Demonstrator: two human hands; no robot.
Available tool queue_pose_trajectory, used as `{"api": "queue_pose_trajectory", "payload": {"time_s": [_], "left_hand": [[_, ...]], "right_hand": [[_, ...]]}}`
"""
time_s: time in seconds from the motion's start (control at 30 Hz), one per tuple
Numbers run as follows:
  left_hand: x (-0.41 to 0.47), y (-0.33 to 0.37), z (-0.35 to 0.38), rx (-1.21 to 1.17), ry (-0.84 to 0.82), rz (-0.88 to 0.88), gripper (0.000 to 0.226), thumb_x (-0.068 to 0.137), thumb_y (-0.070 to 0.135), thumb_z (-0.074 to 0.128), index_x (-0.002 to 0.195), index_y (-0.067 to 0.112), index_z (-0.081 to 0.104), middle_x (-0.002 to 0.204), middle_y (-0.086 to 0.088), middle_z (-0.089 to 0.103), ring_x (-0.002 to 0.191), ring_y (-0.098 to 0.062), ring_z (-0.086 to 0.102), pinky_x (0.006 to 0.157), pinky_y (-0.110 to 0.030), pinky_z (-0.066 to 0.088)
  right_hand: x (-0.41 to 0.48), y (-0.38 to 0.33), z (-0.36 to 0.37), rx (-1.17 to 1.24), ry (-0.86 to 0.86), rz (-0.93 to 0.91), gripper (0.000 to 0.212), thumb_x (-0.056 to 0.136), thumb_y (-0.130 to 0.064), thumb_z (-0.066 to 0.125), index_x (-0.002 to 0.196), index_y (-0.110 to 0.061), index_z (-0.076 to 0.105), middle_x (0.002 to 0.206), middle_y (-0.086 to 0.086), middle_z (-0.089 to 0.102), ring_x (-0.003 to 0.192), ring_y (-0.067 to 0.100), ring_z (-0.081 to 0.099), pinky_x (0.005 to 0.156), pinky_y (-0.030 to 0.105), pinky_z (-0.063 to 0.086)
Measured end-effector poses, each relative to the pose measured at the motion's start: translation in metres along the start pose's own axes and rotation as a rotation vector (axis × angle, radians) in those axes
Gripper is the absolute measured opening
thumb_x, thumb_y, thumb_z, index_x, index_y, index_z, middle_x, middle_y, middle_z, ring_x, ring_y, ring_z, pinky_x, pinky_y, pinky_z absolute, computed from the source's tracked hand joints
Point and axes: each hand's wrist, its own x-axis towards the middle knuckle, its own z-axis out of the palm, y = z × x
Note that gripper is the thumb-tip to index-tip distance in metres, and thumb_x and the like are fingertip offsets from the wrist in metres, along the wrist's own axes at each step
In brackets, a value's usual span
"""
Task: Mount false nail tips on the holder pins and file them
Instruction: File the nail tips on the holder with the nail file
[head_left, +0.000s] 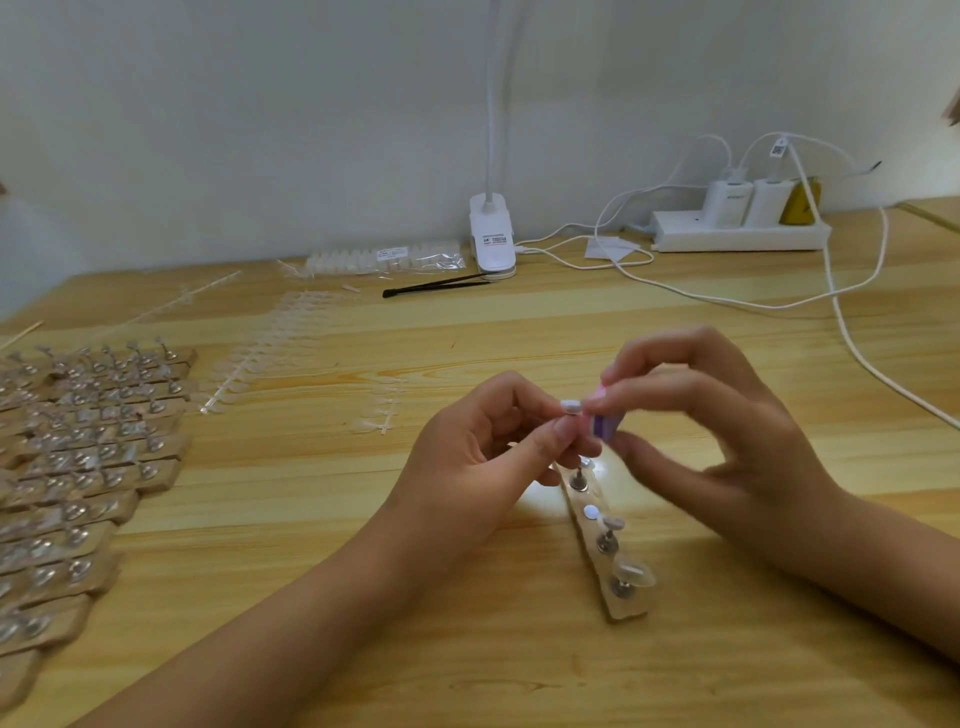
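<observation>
Filing seems the step in hand: the left hand (483, 447) pinches a nail tip (570, 405), the right hand (727, 441) pinches a purple file (604, 427) against it. Next it needs short, light strokes. The holder (623, 610) lies at five o'clock. Stacked holders (93, 441) sit at nine, the power strip (737, 240) at two, and nothing obstructs.

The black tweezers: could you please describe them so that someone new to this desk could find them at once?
Find the white clip lamp at the back of the wooden table, by the wall. The black tweezers lie flat just left of its base, in front of a clear bag of nail tips. Nothing else nearby is dark and slender.
</observation>
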Motion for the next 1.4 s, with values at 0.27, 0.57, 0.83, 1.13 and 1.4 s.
{"api": "queue_pose_trajectory", "payload": {"time_s": [0.27, 0.57, 0.83, 1.13, 1.4], "left_hand": [[0.000, -0.001, 0.000, -0.003, -0.007, 0.000, 0.006, 0.090, 0.018, 0.061, 0.084, 0.016, 0.061, 0.079, 0.003, 0.074, 0.075, -0.009, 0.068, 0.066, -0.022, 0.053], [0.001, -0.003, -0.001, -0.021, -0.005, -0.006, 0.009, 0.091, 0.017, 0.060, 0.083, 0.019, 0.061, 0.080, 0.000, 0.075, 0.075, -0.011, 0.070, 0.067, -0.020, 0.053], [0.000, 0.000, 0.000, -0.065, -0.002, -0.021, 0.008, 0.091, 0.014, 0.060, 0.084, 0.015, 0.061, 0.079, -0.003, 0.075, 0.076, -0.014, 0.070, 0.069, -0.021, 0.053], [0.000, 0.003, -0.001, -0.076, -0.018, -0.040, 0.011, 0.096, 0.006, 0.057, 0.085, 0.009, 0.059, 0.077, -0.004, 0.075, 0.073, -0.014, 0.071, 0.066, -0.021, 0.053], [0.000, 0.004, -0.004, -0.083, -0.008, -0.036, 0.008, 0.091, 0.013, 0.057, 0.083, 0.011, 0.059, 0.074, -0.004, 0.074, 0.070, -0.015, 0.070, 0.064, -0.022, 0.054]], "right_hand": [[0.001, -0.001, 0.002, 0.021, -0.020, -0.002, 0.021, 0.090, -0.013, 0.064, 0.109, -0.022, 0.064, 0.108, 0.007, 0.055, 0.103, 0.018, 0.060, 0.089, 0.037, 0.049], [0.000, 0.004, 0.001, 0.000, 0.007, 0.038, 0.023, 0.089, -0.014, 0.064, 0.110, -0.025, 0.062, 0.109, 0.003, 0.055, 0.107, 0.015, 0.058, 0.092, 0.036, 0.048], [0.001, 0.008, 0.002, 0.141, 0.032, 0.172, 0.022, 0.091, -0.015, 0.062, 0.112, -0.022, 0.059, 0.111, 0.008, 0.054, 0.106, 0.022, 0.060, 0.092, 0.041, 0.052], [0.001, 0.007, 0.002, 0.136, 0.047, 0.159, 0.021, 0.090, -0.014, 0.061, 0.111, -0.020, 0.059, 0.111, 0.006, 0.054, 0.107, 0.022, 0.059, 0.092, 0.044, 0.051], [0.000, 0.005, 0.005, 0.248, 0.046, 0.230, 0.021, 0.093, -0.010, 0.061, 0.114, -0.015, 0.058, 0.112, 0.012, 0.053, 0.106, 0.021, 0.060, 0.094, 0.039, 0.053]]}}
